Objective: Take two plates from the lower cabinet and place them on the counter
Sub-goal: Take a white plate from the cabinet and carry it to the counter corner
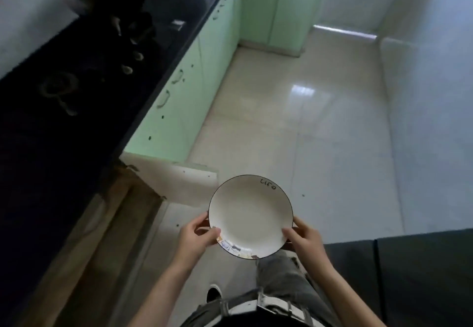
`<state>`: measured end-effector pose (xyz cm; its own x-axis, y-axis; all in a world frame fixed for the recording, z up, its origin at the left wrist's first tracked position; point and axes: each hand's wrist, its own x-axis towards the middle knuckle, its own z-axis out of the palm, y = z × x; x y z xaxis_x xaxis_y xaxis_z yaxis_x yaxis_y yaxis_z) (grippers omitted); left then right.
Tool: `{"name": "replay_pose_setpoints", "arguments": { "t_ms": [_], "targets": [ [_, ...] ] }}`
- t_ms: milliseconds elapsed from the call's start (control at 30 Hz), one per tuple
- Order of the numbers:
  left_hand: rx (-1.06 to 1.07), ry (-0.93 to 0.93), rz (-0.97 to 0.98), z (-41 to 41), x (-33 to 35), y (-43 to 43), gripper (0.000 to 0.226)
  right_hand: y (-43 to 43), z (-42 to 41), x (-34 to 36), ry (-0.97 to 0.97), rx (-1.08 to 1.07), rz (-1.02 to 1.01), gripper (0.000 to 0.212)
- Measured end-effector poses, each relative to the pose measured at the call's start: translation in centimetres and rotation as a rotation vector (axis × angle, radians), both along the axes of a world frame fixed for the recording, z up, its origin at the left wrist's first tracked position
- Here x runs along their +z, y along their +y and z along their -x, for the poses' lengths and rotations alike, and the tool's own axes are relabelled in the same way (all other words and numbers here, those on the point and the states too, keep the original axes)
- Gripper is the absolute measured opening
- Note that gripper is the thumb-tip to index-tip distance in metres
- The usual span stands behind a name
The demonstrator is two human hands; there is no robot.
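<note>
1. The left hand [198, 234] grips the left edge of a plate [249, 216], thumb pressed on top of the rim and fingers curled underneath.
2. The right hand [304, 237] clamps the right edge the same way, thumb on the rim and fingers below.
3. The plate is held roughly level in the air in front of the person's waist, above the floor [294, 134], well apart from the counter [64, 121]. Whether a second plate sits under it cannot be told.
4. The plate is empty: a round, shallow, cream-white dish with a thin dark line around its rim. The handwritten-style word "Life" sits near its far edge, and a band of small coloured patches runs along the near edge.
5. Just left of the plate, the lower cabinet [122, 224] stands with its door [174, 180] swung out toward the floor. Its inside shows bare wooden panels; anything stored deeper is too dark to make out.
6. The dark counter runs along the left above a row of pale green cabinet fronts [184, 101]. A black, blurred object [115, 1] stands at its far end.
</note>
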<state>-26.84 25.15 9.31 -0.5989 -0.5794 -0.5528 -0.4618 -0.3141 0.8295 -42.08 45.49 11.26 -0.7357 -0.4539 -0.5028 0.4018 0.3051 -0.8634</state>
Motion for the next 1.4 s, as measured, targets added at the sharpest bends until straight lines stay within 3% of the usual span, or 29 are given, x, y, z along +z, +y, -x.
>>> {"name": "replay_pose_setpoints", "arguments": {
  "t_ms": [200, 433, 733, 1200, 1400],
  "targets": [
    [-0.164, -0.015, -0.04, 15.4, -1.9, 1.0, 0.043, 3.9, 10.6, -1.9, -0.038, -0.251, 0.001, 0.033],
    [-0.106, -0.029, -0.038, 31.1, -0.2, 0.7, 0.044, 3.1, 26.2, -1.9, -0.042, -0.269, 0.027, 0.037],
    [0.002, -0.01, -0.012, 47.3, -0.9, -7.2, 0.046, -5.6, 44.8, -3.7, -0.058, -0.144, 0.096, 0.036],
    [-0.186, 0.145, -0.02, 84.4, 1.8, -22.6, 0.04, -19.4, 78.6, 0.0, 0.034, -0.286, 0.065, 0.037],
    [-0.074, 0.11, -0.015, 97.8, -0.8, -28.2, 0.046, -26.5, 94.3, -1.2, 0.027, -0.19, 0.048, 0.038]
  ]
}}
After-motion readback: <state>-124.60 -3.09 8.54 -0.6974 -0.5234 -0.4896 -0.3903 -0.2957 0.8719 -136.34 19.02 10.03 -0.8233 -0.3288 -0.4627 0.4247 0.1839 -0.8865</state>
